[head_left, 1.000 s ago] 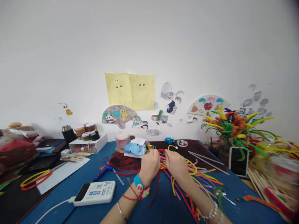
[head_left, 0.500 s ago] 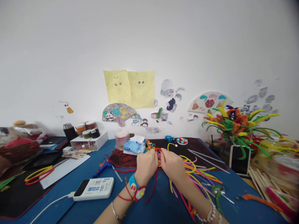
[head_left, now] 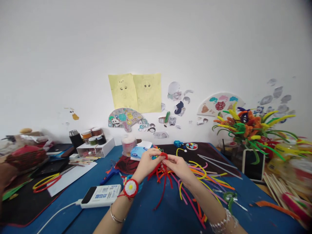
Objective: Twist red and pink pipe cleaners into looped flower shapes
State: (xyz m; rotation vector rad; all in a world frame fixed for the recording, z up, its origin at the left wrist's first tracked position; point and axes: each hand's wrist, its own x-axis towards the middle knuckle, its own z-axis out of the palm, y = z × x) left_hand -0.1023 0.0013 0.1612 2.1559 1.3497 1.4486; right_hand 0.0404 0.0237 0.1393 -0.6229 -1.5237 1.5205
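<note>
Holding: your left hand [head_left: 146, 164] and right hand [head_left: 179, 168] met at frame centre, both raised above the surface [head_left: 170, 214], with the red pipe cleaners [head_left: 162, 178] between them.
Left grip: closed; your fingers pinched the red pipe cleaners from the left, near the top loop.
Right grip: closed too, pinching the same red pipe cleaners from the right, fingertips close to your left hand.
Red pipe cleaners: a small loop [head_left: 164, 156] stood on top, and the ends hung down in strands, off the surface.
Nearest loose things: multicoloured pipe cleaners [head_left: 202, 182] lay fanned across the surface, just right of your right hand.
Your wrists: a flower-shaped wristband [head_left: 131, 188] sat on your left wrist, and a beaded bracelet [head_left: 220, 224] on your right.
Around you: a white power bank [head_left: 101, 196] lay lower left, a blue glue gun [head_left: 109, 175] just above it, a tissue pack [head_left: 138, 152] behind your left hand, and a bunch of pipe-cleaner flowers [head_left: 251, 130] at right.
</note>
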